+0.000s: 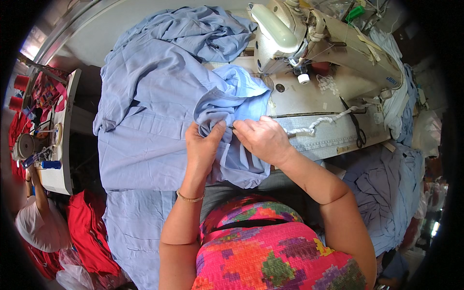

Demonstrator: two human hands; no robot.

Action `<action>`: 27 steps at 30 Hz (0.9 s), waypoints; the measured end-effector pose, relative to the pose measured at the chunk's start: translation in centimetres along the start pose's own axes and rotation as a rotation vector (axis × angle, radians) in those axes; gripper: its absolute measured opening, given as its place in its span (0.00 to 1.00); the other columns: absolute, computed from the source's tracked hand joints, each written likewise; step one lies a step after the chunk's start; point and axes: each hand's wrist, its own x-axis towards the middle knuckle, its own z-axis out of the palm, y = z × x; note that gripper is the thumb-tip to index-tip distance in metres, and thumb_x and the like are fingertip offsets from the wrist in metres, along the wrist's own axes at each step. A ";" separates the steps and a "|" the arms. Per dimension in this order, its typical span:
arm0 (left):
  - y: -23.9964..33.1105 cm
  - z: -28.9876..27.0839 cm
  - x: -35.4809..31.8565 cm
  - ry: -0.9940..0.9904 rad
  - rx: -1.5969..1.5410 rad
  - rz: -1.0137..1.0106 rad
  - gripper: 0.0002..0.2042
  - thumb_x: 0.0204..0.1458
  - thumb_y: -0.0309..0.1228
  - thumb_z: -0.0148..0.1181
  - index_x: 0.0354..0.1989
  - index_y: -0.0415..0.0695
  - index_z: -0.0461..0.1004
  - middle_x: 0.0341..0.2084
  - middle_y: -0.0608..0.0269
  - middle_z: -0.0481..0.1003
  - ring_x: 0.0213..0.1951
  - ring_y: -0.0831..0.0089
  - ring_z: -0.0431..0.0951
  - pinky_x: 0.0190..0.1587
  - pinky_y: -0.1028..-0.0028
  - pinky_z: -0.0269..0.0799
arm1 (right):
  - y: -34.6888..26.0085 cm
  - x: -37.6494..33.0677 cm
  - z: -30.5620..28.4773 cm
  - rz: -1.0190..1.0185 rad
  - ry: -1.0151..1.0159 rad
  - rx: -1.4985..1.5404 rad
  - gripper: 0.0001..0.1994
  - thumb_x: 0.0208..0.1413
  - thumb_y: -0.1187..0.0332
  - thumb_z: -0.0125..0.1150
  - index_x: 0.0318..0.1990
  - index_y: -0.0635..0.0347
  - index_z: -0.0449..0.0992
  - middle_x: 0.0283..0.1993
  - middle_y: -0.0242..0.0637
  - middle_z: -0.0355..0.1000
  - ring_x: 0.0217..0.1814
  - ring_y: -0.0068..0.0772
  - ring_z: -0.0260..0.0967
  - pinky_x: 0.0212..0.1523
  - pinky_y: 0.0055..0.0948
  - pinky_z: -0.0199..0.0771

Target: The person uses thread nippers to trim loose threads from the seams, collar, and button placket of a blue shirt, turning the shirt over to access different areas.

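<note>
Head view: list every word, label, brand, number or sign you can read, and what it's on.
Sewing machine: short blue lettering at its right end; left unquoted.
Measuring scale along the table's near edge: marks too small to read.
Nothing else legible.

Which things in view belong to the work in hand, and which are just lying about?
In the work:
- blue cloth, pinched by the left hand and, it seems, the right hand
- probably the sewing machine beside it

Apparently lying about:
- black scissors
- twisted white cord
- red fabric, lower left
- red spools, far left
</note>
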 end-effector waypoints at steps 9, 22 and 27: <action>-0.2 -0.1 0.0 -0.008 0.009 0.010 0.07 0.48 0.21 0.59 0.37 0.39 0.76 0.32 0.69 0.76 0.33 0.83 0.72 0.37 0.81 0.67 | -0.1 -0.2 0.4 0.016 -0.018 0.018 0.05 0.51 0.64 0.57 0.29 0.51 0.68 0.17 0.28 0.64 0.19 0.31 0.66 0.24 0.28 0.64; -0.3 -0.3 -0.3 0.028 -0.019 0.011 0.07 0.54 0.28 0.58 0.38 0.40 0.76 0.33 0.70 0.75 0.34 0.83 0.70 0.39 0.81 0.65 | 6.1 -3.1 -3.5 0.358 -0.100 -0.255 0.13 0.52 0.68 0.55 0.47 0.53 0.73 0.38 0.38 0.72 0.37 0.41 0.69 0.40 0.35 0.66; -0.7 -0.8 0.0 0.007 -0.092 -0.072 0.13 0.58 0.38 0.53 0.38 0.41 0.76 0.31 0.75 0.73 0.34 0.87 0.67 0.37 0.84 0.62 | 6.3 -3.7 -4.7 0.347 -0.046 -0.237 0.16 0.50 0.70 0.56 0.49 0.54 0.72 0.47 0.38 0.68 0.47 0.42 0.65 0.48 0.40 0.65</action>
